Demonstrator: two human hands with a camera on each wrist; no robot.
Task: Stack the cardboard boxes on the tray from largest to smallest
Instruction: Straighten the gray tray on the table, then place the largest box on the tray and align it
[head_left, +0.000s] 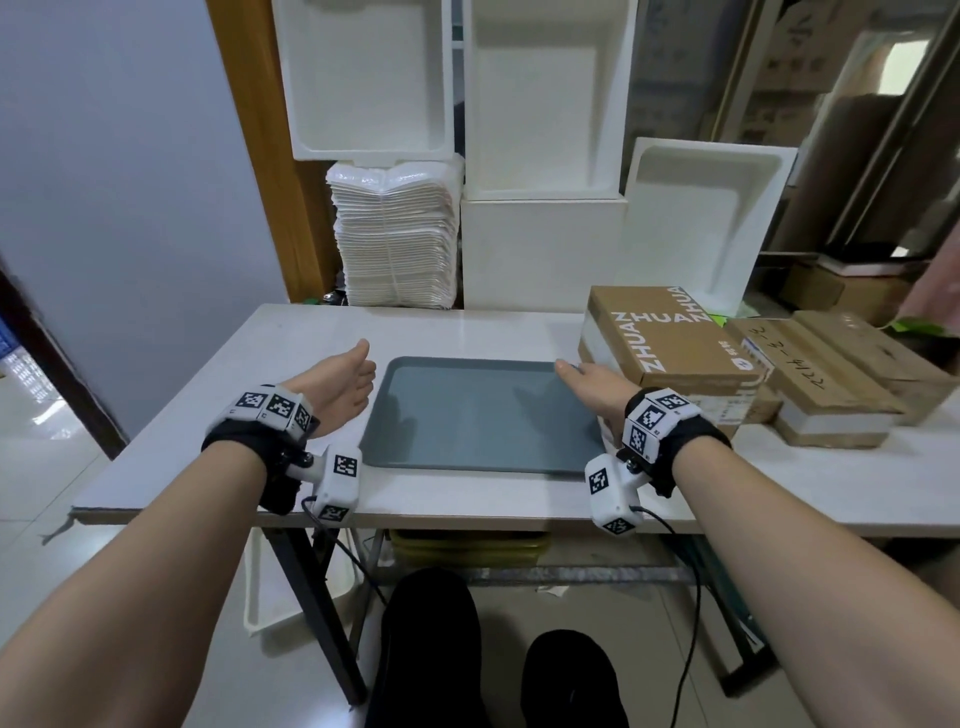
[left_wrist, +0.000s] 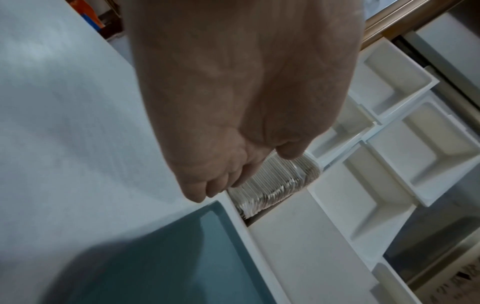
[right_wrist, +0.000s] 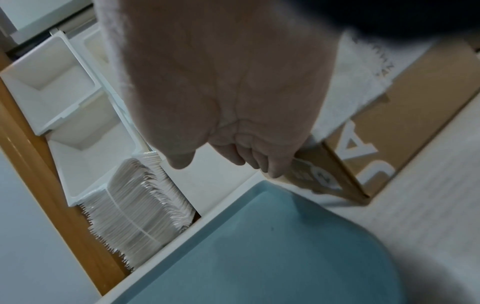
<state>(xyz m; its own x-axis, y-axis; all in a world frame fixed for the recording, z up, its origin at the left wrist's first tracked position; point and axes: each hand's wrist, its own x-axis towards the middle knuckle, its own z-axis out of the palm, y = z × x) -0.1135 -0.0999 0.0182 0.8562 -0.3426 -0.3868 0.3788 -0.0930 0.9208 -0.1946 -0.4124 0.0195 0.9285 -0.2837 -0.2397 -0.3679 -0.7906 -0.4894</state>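
A grey-blue tray (head_left: 478, 415) lies empty in the middle of the white table (head_left: 234, 431). To its right stands the largest cardboard box (head_left: 670, 338), printed with white letters. Two smaller cardboard boxes (head_left: 821, 384) (head_left: 883, 358) lie further right. My left hand (head_left: 358, 374) hovers just left of the tray, palm turned inward, fingers loosely curled, holding nothing. My right hand (head_left: 582, 376) reaches over the tray's far right corner, fingers nearly straight, tips beside the big box. The right wrist view shows those fingers (right_wrist: 270, 164) at the corner of the box (right_wrist: 405, 115), above the tray (right_wrist: 259, 246); contact is unclear.
White foam containers (head_left: 545, 104) and a tied stack of white sheets (head_left: 395, 234) stand behind the table's far edge. Another person's hand (head_left: 935, 296) shows at the far right. The table's front edge runs just below my wrists.
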